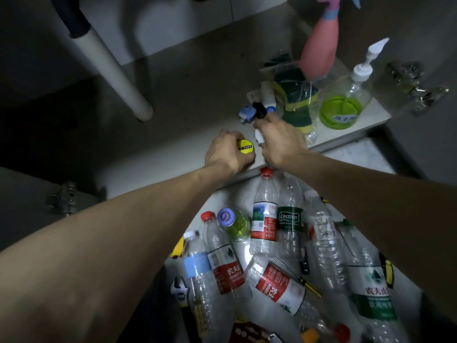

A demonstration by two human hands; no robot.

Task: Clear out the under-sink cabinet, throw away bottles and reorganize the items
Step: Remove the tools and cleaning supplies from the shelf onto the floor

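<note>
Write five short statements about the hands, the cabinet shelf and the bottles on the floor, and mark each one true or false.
1. The left hand grips a yellow tape roll. True.
2. The pump bottle holds red liquid. False: the liquid is green.
3. The pink spray bottle lies among the floor bottles. False: it stands on the cabinet shelf.
4. The empty plastic bottles lie on the floor in front of the cabinet. True.
5. The right hand hangs idle with nothing in it. False: it holds a small white object.
</note>
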